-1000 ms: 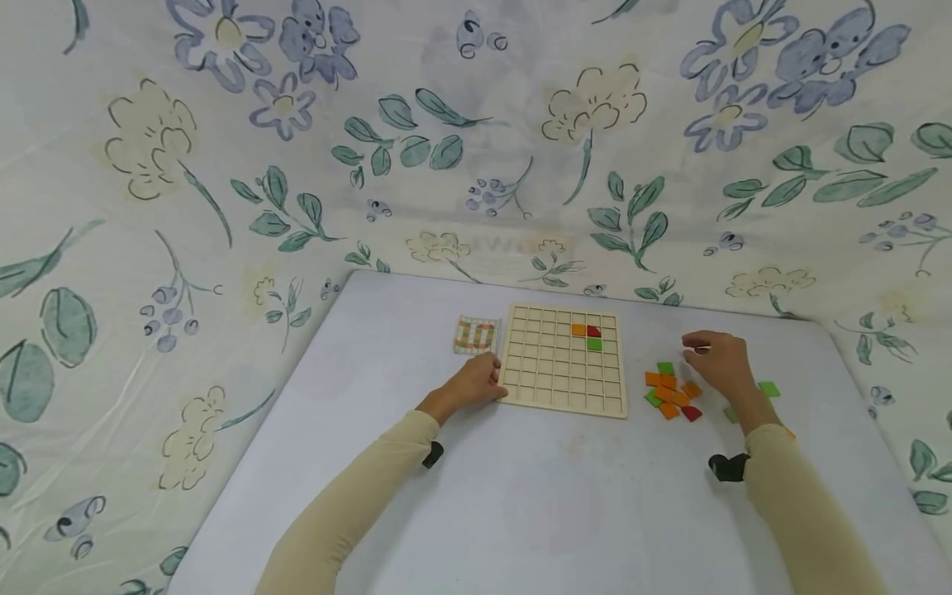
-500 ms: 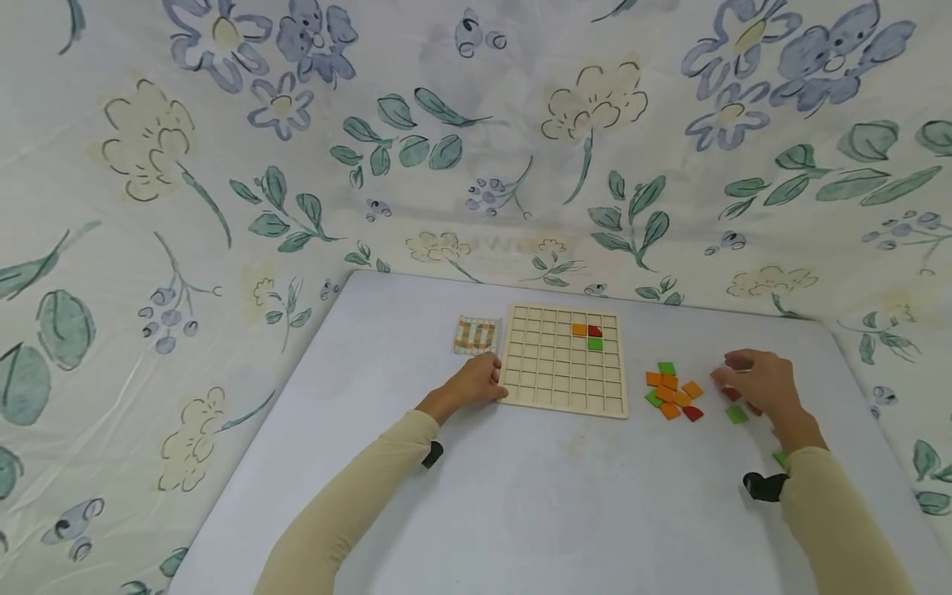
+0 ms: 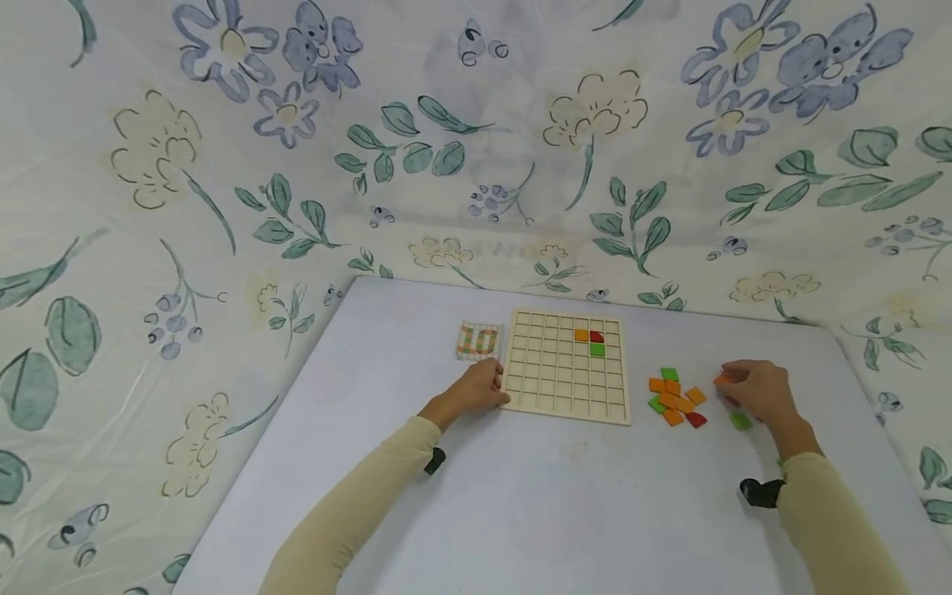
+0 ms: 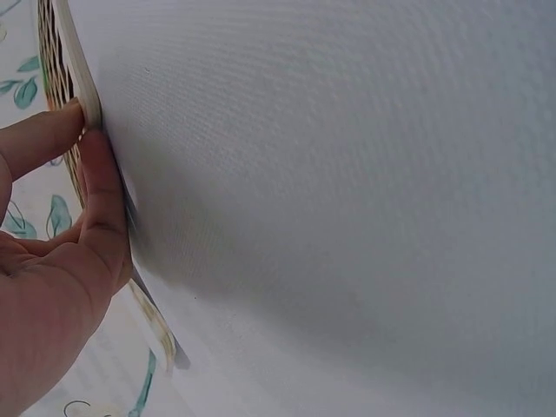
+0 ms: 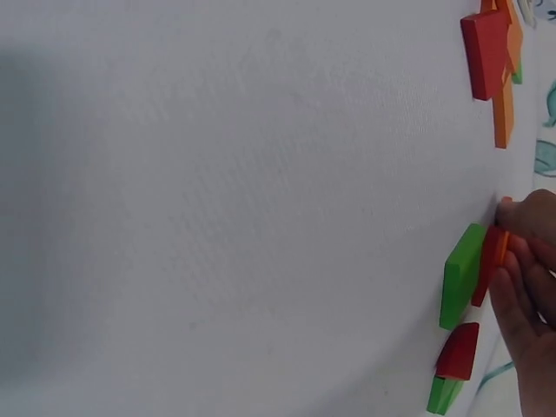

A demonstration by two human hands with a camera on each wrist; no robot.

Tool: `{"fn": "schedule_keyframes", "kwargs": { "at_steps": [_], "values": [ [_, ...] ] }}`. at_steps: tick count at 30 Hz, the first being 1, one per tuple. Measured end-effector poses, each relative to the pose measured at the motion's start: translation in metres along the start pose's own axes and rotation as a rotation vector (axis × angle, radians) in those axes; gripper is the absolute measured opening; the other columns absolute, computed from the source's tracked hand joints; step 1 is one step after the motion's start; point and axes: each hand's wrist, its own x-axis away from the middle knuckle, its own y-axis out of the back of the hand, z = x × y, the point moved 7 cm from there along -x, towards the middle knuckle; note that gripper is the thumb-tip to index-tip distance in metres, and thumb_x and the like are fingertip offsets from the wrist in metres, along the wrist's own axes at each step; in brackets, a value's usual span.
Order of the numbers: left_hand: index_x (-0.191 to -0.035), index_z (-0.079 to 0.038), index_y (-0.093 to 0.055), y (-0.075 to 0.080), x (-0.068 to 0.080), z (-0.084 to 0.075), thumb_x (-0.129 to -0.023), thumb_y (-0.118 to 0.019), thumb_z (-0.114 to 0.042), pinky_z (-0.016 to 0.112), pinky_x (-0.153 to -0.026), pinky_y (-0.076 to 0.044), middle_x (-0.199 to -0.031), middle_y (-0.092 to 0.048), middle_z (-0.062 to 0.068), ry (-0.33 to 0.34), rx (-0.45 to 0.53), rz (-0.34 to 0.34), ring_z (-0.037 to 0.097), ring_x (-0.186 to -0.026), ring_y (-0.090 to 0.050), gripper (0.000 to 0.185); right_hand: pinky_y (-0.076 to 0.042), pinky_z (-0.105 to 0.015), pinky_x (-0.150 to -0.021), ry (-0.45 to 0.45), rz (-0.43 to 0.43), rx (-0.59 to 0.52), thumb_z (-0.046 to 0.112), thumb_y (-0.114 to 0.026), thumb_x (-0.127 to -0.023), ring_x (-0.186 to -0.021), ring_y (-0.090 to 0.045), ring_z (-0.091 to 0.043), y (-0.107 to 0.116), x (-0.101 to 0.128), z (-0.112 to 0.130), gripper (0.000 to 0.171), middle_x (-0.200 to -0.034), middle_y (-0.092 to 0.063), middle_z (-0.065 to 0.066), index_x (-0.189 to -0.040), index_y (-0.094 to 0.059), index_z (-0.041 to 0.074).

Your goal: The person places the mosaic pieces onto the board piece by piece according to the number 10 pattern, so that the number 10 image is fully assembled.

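Right of the board (image 3: pixel 567 364), the right hand (image 3: pixel 754 390) pinches an orange tile (image 3: pixel 721 380), a green tile (image 3: pixel 740 421) just beneath it. The left hand (image 3: pixel 479 387) presses its fingers against the board's left edge.

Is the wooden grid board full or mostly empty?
Mostly empty: the wooden grid board holds only three tiles, orange, red and green, near its far right corner.

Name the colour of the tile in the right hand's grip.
Orange tile, pinched by the right hand; head view shows it best.

Pale wooden grid board (image 3: pixel 565 364), matt woven tablecloth (image 3: pixel 521 496).
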Motion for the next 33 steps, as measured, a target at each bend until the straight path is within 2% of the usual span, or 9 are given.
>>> {"fn": "schedule_keyframes", "kwargs": {
  "at_steps": [4,9,13,16,21,26,33],
  "values": [
    [-0.121,0.01,-0.049,0.001,0.0,-0.001,-0.085,-0.075,-0.006,0.03,-0.073,-0.045,-0.088,-0.053,0.006,0.008,-0.009,0.004,0.015,-0.077,-0.05,0.047,-0.051,-0.047,-0.08,-0.004,-0.019,-0.011,0.016,-0.071,-0.088,-0.098,-0.055,-0.04,0.0,-0.001,0.001,0.044,-0.112,-0.062,-0.029,-0.121,-0.06,-0.01],
    [-0.12,0.01,-0.049,0.004,0.0,-0.003,-0.085,-0.075,-0.006,0.031,-0.073,-0.045,-0.087,-0.053,0.006,0.012,-0.02,-0.006,0.015,-0.076,-0.05,0.046,-0.051,-0.048,-0.081,0.039,-0.057,0.002,0.015,-0.07,-0.087,-0.098,-0.056,-0.038,-0.002,-0.005,0.01,0.042,-0.111,-0.063,-0.028,-0.12,-0.061,-0.01],
    [-0.119,0.01,-0.049,0.004,0.0,-0.002,-0.085,-0.075,-0.005,0.031,-0.073,-0.045,-0.087,-0.053,0.006,0.017,-0.022,-0.012,0.015,-0.076,-0.049,0.045,-0.052,-0.047,-0.081,0.075,-0.066,-0.017,0.015,-0.071,-0.088,-0.098,-0.057,-0.039,-0.006,-0.011,0.029,0.044,-0.111,-0.063,-0.028,-0.122,-0.061,-0.009],
    [-0.119,0.01,-0.049,0.004,0.0,-0.001,-0.085,-0.075,-0.006,0.031,-0.073,-0.045,-0.088,-0.053,0.006,0.026,-0.027,-0.009,0.016,-0.077,-0.049,0.046,-0.05,-0.049,-0.086,0.121,-0.076,-0.041,0.013,-0.072,-0.088,-0.099,-0.056,-0.038,-0.012,-0.015,0.05,0.042,-0.11,-0.064,-0.027,-0.122,-0.061,-0.009],
    [-0.12,0.01,-0.049,0.003,0.001,-0.001,-0.084,-0.075,-0.006,0.032,-0.073,-0.046,-0.09,-0.054,0.008,0.032,-0.026,-0.004,0.018,-0.078,-0.051,0.047,-0.048,-0.049,-0.088,0.178,-0.065,-0.07,0.009,-0.073,-0.087,-0.098,-0.054,-0.036,-0.029,-0.021,0.086,0.04,-0.109,-0.064,-0.024,-0.122,-0.062,-0.007],
    [-0.12,0.01,-0.049,0.004,0.002,-0.002,-0.084,-0.075,-0.006,0.033,-0.074,-0.046,-0.09,-0.055,0.008,0.032,-0.023,-0.006,0.018,-0.079,-0.051,0.047,-0.048,-0.047,-0.09,0.229,-0.01,-0.114,0.01,-0.073,-0.086,-0.1,-0.055,-0.034,-0.053,-0.027,0.118,0.041,-0.111,-0.065,-0.021,-0.123,-0.063,-0.005],
    [-0.119,0.011,-0.049,0.001,0.001,-0.002,-0.085,-0.075,-0.006,0.032,-0.073,-0.046,-0.088,-0.053,0.007,0.003,-0.026,-0.006,0.016,-0.077,-0.05,0.046,-0.05,-0.046,-0.089,0.313,0.048,-0.15,0.01,-0.076,-0.083,-0.101,-0.061,-0.033,-0.081,-0.03,0.146,0.038,-0.112,-0.067,-0.02,-0.117,-0.067,-0.005]
  ]
}}
